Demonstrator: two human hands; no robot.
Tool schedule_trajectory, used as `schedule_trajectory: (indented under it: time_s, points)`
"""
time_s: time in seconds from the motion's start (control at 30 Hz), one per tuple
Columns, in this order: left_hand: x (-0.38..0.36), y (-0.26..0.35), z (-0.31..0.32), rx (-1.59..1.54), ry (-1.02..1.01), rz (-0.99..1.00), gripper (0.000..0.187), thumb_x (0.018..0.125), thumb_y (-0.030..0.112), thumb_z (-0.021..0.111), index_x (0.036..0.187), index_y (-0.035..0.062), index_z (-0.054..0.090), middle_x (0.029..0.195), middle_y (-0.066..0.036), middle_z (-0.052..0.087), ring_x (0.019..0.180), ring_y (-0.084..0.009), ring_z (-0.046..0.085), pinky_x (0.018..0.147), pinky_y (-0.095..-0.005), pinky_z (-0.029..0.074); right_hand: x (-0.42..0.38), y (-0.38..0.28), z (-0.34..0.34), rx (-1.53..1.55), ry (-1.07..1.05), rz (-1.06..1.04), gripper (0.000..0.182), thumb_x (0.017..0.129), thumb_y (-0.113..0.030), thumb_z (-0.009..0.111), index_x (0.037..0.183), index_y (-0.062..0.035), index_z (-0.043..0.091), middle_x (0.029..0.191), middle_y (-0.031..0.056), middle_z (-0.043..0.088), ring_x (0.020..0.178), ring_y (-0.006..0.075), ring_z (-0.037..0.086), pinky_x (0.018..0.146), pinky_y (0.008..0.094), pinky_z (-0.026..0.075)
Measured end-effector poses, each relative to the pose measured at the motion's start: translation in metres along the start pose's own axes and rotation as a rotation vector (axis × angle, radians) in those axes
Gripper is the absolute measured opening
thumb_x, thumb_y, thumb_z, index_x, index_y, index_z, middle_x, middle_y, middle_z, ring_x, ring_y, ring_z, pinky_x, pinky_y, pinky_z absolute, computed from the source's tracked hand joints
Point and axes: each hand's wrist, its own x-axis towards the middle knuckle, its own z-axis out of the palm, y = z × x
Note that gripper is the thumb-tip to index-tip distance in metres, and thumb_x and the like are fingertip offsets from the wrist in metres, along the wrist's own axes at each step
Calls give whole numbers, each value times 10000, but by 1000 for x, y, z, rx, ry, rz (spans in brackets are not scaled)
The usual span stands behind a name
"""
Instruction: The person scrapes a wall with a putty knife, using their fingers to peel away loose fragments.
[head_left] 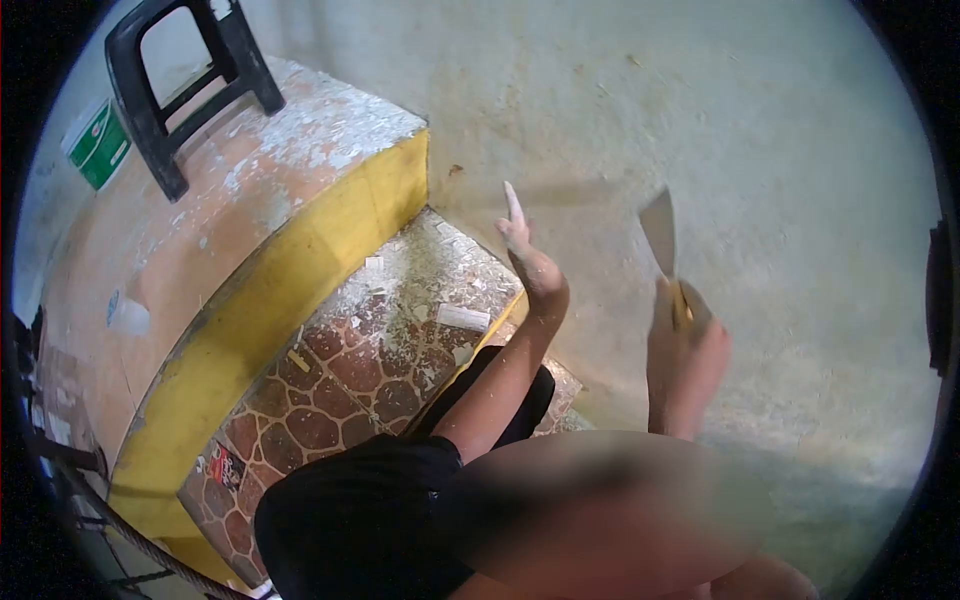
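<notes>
My right hand (692,350) grips a putty knife (660,235) by its yellowish handle, its thin metal blade pointing up against the pale wall (780,140). To the left, my left hand (537,265) is raised at the wall, holding nothing. Its fingers are stretched out, and white dust coats them. Below that hand, paint flakes and a larger whitish piece (463,317) lie on a step with a brown stone pattern (315,425). A blurred patch covers part of the bottom of the view.
A black plastic stool (143,85) stands on the flake-strewn upper step (235,215), beside a green-and-white bucket (98,148). That step has a yellow front face (260,305). A clear cup (128,315) sits nearer. A red-and-black packet (226,467) lies on the patterned step.
</notes>
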Motion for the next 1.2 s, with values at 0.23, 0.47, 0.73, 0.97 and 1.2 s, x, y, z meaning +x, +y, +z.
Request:
schedule_trajectory:
  time_s: [0.23, 0.47, 0.73, 0.97, 1.2]
  points:
    - [-7, -6, -6, -201, 14, -268, 686, 1094, 463, 324, 1583, -11, 245, 1669, -207, 168, 1538, -335, 208, 1227, -470, 259, 35, -27, 50, -123, 128, -140, 225, 983, -308, 618, 948, -113, 724, 714, 192, 671, 671, 423, 667, 584, 483, 526]
    - [4, 14, 2, -167, -63, -118, 727, 1079, 548, 236, 1568, 15, 305, 1604, -208, 335, 1463, -300, 357, 1141, -426, 364, 7, -5, 30, 110, 20, -175, 217, 1003, -270, 631, 1001, -56, 670, 752, 230, 666, 684, 387, 686, 596, 448, 503]
    - [-36, 1, 15, 4, -683, -550, 500, 1065, 435, 419, 1230, 2, 604, 995, -115, 705, 794, -146, 641, 736, -292, 505, -37, 151, 24, 441, -99, 357, 297, 1018, -305, 644, 942, -30, 558, 671, -32, 412, 619, 70, 365, 545, 285, 333]
    - [-146, -13, 22, 813, -1844, -297, 630, 982, 542, 547, 1236, -30, 619, 1137, -223, 708, 1017, -342, 703, 890, -438, 543, -119, 335, -18, -177, 27, 557, 512, 914, -502, 695, 855, 5, 649, 671, 135, 584, 628, 268, 570, 618, 374, 455]
    - [-176, -17, 27, 1158, -2339, -62, 770, 944, 585, 575, 1439, -1, 507, 1372, -249, 594, 1260, -367, 592, 1052, -479, 466, -216, 429, 10, -421, -246, 734, 436, 929, -455, 646, 905, -31, 745, 804, 244, 676, 773, 415, 679, 669, 491, 511]
